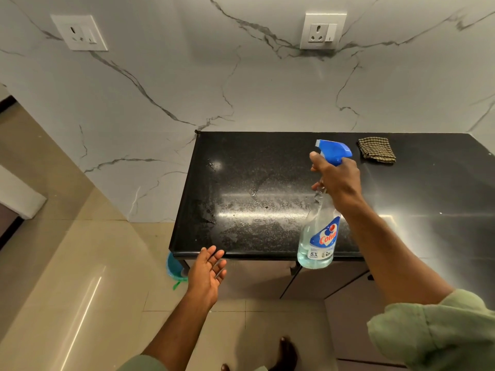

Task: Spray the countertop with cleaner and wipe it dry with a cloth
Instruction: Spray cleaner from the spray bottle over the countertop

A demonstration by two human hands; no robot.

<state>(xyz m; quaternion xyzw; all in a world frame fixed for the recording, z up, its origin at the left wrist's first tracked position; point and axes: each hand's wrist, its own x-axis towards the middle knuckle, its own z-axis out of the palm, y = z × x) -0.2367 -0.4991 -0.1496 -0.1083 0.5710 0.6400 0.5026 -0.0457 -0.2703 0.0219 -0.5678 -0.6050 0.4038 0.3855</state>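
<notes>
A black speckled countertop (241,156) fills the middle of the view, and its left half glistens with fine spray droplets. My right hand (338,180) grips the neck of a clear spray bottle (320,236) with a blue trigger head, held above the counter with the nozzle aimed left. A folded checked cloth (377,149) lies on the counter at the back right, beyond that hand. My left hand (207,274) hovers empty, palm up and fingers apart, just at the counter's front left edge.
A white marble-patterned wall (241,89) backs the counter, with two sockets (80,32) (322,32). Beige floor tiles (80,263) lie to the left. A blue object (174,266) stands below the counter's left corner. Cabinet doors (308,279) sit under the counter, and my bare feet (286,352) show on the floor.
</notes>
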